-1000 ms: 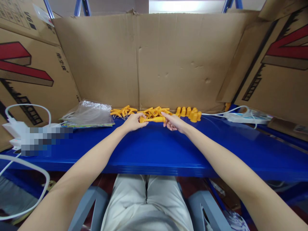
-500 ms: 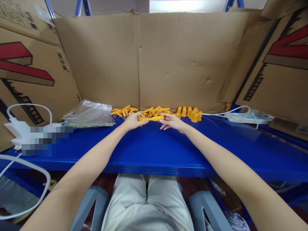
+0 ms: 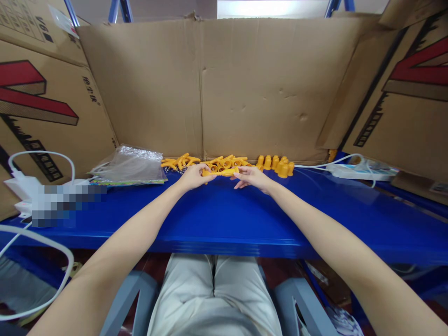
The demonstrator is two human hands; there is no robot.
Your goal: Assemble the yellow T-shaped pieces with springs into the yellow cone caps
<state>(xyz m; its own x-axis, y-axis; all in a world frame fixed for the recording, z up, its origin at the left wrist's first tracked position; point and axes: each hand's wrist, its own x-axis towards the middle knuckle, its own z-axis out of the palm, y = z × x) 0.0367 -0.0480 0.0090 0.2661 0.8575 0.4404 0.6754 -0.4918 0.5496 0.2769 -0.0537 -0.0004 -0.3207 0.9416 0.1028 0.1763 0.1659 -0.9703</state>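
Between my hands, a slim yellow plastic piece (image 3: 227, 172) is held sideways above the blue table. My left hand (image 3: 196, 177) pinches its left end, thumb toward me. The fingers of my right hand (image 3: 252, 178) close on its right end, partly covering it. Just behind lie several yellow hollow cup-shaped pieces (image 3: 227, 163), their openings facing me. To the left is a pile of yellow branching pieces (image 3: 182, 161), with small dark metal-looking bits (image 3: 171, 170) in front of it. Several yellow cups (image 3: 276, 163) stand upside down in a cluster at the right.
A blue table (image 3: 224, 219) spans the view, with a tall cardboard sheet (image 3: 266, 93) along its back. Clear plastic bags (image 3: 131, 163) lie at left, near white plugs and cables (image 3: 26, 186). A white power strip (image 3: 364, 172) sits at right. Cardboard boxes (image 3: 38, 102) flank the sides.
The yellow piece's right end has tilted slightly, and my right hand has shifted a little to the right. My left hand keeps nearly the same place and grip.
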